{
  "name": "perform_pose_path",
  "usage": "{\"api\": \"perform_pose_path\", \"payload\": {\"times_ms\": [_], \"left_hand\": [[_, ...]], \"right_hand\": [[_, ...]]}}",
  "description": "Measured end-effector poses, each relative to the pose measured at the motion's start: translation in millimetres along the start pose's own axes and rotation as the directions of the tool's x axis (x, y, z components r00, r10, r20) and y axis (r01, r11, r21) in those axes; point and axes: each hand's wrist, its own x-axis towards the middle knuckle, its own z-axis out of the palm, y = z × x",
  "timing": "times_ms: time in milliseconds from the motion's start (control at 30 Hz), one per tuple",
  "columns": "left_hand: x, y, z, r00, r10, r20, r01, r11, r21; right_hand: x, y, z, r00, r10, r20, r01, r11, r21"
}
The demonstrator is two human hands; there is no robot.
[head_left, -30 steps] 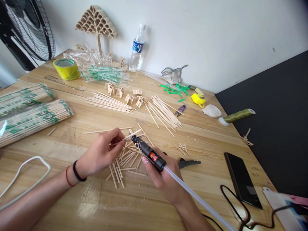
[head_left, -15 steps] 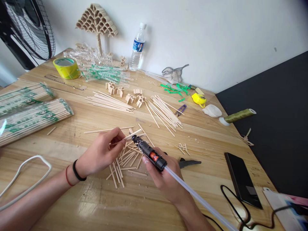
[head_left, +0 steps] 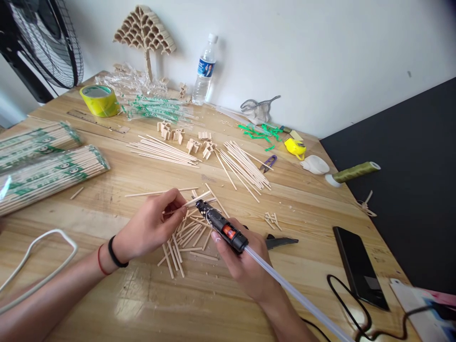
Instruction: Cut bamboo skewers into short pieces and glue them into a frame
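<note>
Between thumb and fingers, my left hand (head_left: 162, 216) pinches a thin wooden stick (head_left: 198, 198) that points to the right. My right hand (head_left: 245, 261) is wrapped round a black hot glue gun (head_left: 220, 223), whose nozzle is at the stick, close to my left fingertips. Whether the nozzle touches the wood I cannot tell. A long translucent glue stick (head_left: 285, 281) runs out of the gun's rear. Under both hands lies a loose heap of short cut wooden sticks (head_left: 188, 232). Longer sticks (head_left: 242, 166) lie in spread bundles beyond, near small glued stick pieces (head_left: 193, 146).
Packed stick bundles (head_left: 53, 173) and yellow tape (head_left: 99, 100) are at left. A water bottle (head_left: 204, 71) and a stick-built tree (head_left: 144, 35) stand at the back. Purple snips (head_left: 268, 164), a phone (head_left: 359, 266), a black cable (head_left: 351, 280) and a thread spool (head_left: 356, 172) are on the right.
Both hands, the stick and the glue gun hold practically the same position. The whole view has shifted very slightly.
</note>
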Motion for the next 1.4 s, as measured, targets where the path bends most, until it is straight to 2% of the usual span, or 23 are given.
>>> {"api": "perform_pose_path", "payload": {"times_ms": [233,567,1400], "left_hand": [[0.1,0.3,0.0,1.0,0.001,0.001,-0.001,1.0,0.001],[-1.0,-0.6,-0.7,1.0,-0.009,0.01,0.009,1.0,0.001],[-0.2,-0.1,-0.2,1.0,-0.013,0.028,0.013,1.0,-0.004]], "right_hand": [[-0.8,-1.4,0.2,0.999,0.031,-0.004,-0.031,0.999,0.006],[0.2,2.1,-1.3,1.0,-0.008,0.022,0.008,1.0,0.0],[0.5,0.6,-2.4,0.999,0.021,0.048,-0.019,0.999,-0.042]]}}
